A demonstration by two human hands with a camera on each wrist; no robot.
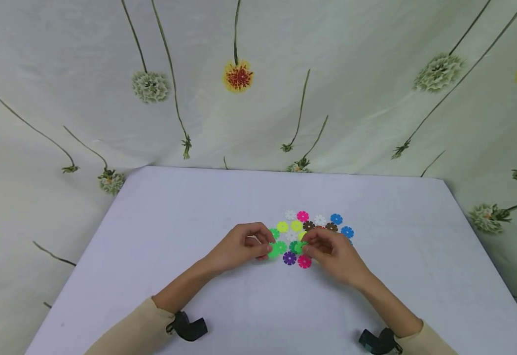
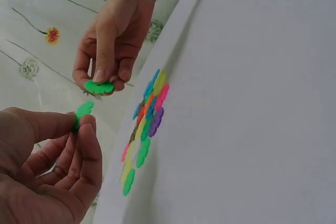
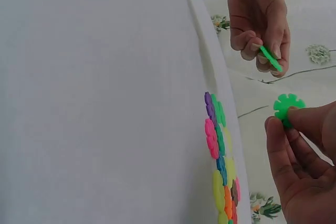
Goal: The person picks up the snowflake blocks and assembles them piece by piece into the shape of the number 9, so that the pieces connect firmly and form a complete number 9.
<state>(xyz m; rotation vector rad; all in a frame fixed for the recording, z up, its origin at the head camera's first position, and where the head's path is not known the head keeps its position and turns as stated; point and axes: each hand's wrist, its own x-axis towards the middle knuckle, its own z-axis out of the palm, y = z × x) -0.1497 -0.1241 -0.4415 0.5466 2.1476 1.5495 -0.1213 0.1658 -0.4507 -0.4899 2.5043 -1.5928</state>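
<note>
One green disc [image 2: 84, 110] we see pinched in left hand [image 1: 242, 246], second green disc [image 3: 286, 105] pinched in right hand [image 1: 337, 255]; gap between, tilts differing, above table [image 1: 196, 207].

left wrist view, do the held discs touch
No, a gap separates the disc in the left hand from the disc in the right hand.

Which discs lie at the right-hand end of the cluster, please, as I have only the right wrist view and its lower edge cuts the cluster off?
Observer: The head view shows blue discs at that end.
Operator: Thank you; could you also tell me what lies either side of the far pink disc?
Observer: In the head view, white discs lie on both sides of it.
</note>
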